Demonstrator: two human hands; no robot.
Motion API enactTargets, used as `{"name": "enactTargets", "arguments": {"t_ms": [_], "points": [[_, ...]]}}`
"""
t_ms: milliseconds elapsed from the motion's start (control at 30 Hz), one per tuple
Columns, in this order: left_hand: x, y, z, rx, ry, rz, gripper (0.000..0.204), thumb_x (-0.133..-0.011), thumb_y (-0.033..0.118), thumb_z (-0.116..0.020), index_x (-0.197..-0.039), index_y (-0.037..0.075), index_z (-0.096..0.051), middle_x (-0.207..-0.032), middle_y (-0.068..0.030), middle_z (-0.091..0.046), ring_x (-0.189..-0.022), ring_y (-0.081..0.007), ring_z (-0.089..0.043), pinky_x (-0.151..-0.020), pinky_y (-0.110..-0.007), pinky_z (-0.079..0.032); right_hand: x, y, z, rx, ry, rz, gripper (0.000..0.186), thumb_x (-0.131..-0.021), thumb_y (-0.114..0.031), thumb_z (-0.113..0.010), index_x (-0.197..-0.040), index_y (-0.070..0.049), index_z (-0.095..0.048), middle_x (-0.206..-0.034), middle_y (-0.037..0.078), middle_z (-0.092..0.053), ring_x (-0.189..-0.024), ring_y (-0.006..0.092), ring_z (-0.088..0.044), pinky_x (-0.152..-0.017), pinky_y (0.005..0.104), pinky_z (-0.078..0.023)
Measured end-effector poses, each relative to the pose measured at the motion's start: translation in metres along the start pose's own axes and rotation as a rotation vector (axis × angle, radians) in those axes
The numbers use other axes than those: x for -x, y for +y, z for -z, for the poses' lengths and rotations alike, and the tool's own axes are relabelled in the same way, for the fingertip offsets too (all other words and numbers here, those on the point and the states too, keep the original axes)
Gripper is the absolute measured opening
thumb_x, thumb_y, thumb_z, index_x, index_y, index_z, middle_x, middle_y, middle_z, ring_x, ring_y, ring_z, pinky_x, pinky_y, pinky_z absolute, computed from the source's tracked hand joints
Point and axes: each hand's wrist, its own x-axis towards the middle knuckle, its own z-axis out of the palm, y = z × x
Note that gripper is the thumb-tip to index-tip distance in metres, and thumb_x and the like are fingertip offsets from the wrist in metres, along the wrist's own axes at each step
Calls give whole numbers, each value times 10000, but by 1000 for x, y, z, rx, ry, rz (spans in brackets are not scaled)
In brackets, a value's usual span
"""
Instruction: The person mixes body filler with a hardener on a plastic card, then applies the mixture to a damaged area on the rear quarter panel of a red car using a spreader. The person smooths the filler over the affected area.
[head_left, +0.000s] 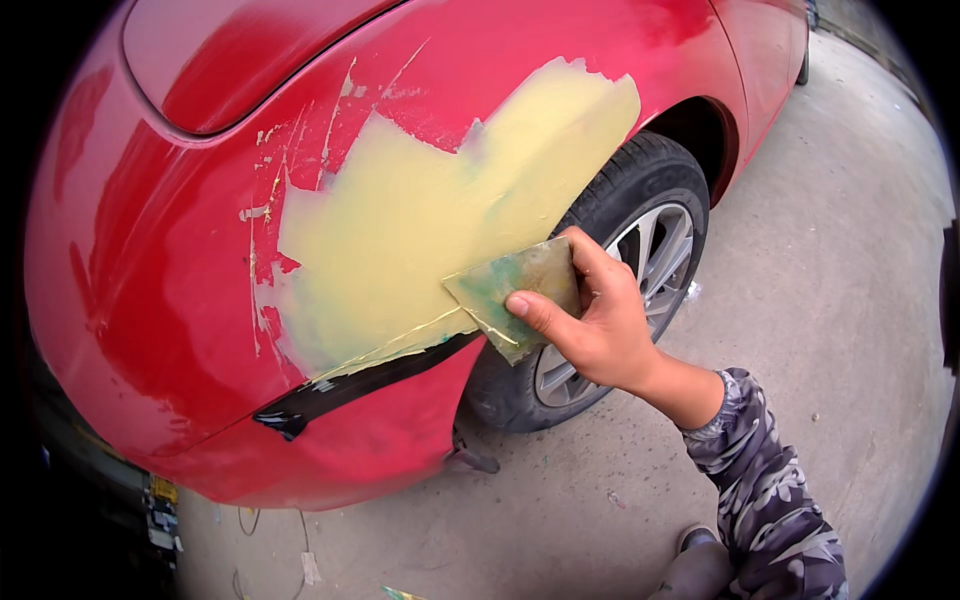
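Observation:
My right hand [605, 320] pinches a flat square putty spreader [515, 285], thumb on the near face and fingers behind it. Green and yellow smears cover the spreader, and a thin line of filler runs near its lower left edge. Its left corner meets a broad patch of pale yellow body filler [400, 230] on the red car fender [360, 70]. The patch has ragged edges and stretches up to the wheel arch. Black tape [370, 385] lines the patch's lower border. Out of the picture is my left hand.
Behind the spreader stands the front wheel [650, 250] with its black tyre and silver spokes. Grey concrete floor [820, 250] lies to the right. A yellow-green smeared corner [400, 593] of something pokes in at the bottom edge. Thin cords [304, 540] lie at the lower left.

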Motion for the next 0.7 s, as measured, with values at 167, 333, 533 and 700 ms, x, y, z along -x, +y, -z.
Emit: {"name": "enactTargets", "arguments": {"t_ms": [167,333,533,700], "points": [[3,5,0,21,19,0,379,-904,260,-601,-1207,82,-461,-910,-44,-564,-751,-188,-557,-645,-332,-472,9,-2,-12,-59,44,-43,286,-795,-160,-722,-923,19,-539,-764,136,-610,-651,208,-591,-619,297,-466],[6,8,6,38,-3,-15,385,-907,254,-596,-1220,76,-459,-925,-47,-569,-768,-193,-561,-662,-335,-474,6,-7,6,-325,84,-99,269,-854,-133,-669,-1006,35,-524,-916,73,-603,-844,100,-562,-736,254,-462],[6,8,2,34,-2,-31,389,-912,252,-591,-1221,56,-459,-949,-50,-577,-800,-194,-565,-701,-330,-470,-13,-2,23,-223,131,-21,278,-838,-152,-689,-978,35,-537,-885,72,-607,-818,93,-560,-710,244,-460],[6,8,0,40,10,-44,387,-915,255,-588,-1222,58,-459,-957,-45,-576,-805,-191,-563,-704,-327,-467,-12,2,11,-81,161,2,293,-810,-185,-717,-924,32,-556,-797,77,-623,-733,94,-568,-664,253,-470]]}}
